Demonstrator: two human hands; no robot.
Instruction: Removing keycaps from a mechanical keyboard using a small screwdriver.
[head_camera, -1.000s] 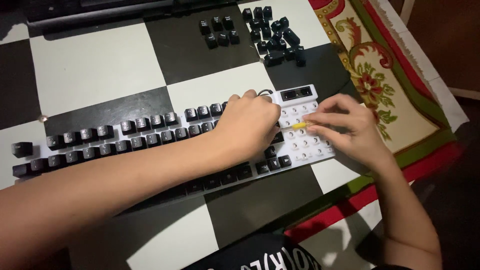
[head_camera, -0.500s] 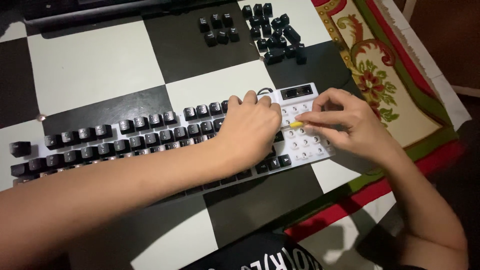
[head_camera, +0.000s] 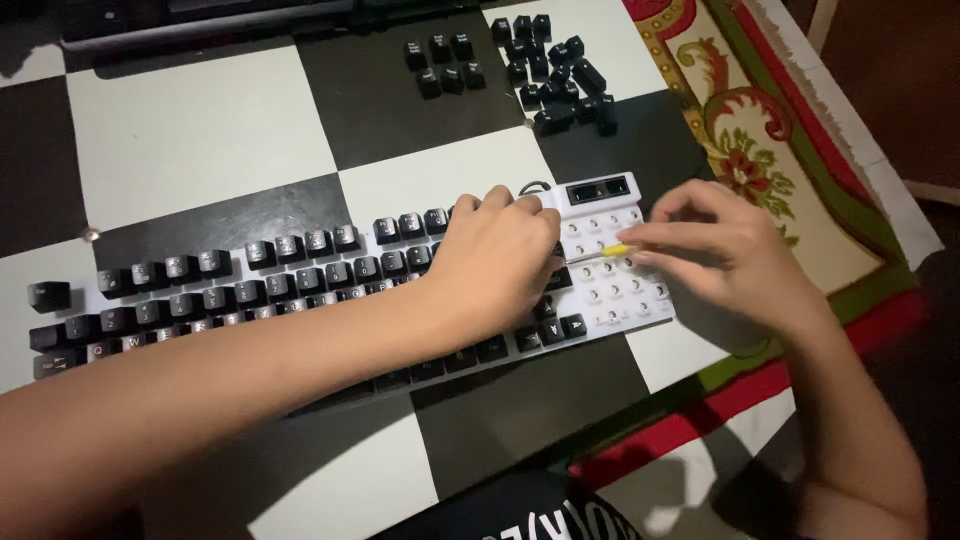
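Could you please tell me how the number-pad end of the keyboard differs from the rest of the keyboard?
The number-pad end is stripped of caps, showing bare white plate with small switch stems; the main section keeps its black keycaps. The right hand with a yellow tool is over the number-pad end; the left hand rests on the main section. Both share one white base.

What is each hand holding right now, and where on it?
Right hand pinches a small yellow tool by its rear end. Left hand holds nothing; it rests flat on the keyboard.

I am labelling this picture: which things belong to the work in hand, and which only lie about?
In use: keyboard; yellow tool in right hand; left hand on keyboard; loose keycaps.
Lying about: rug; dark bar at the top edge.
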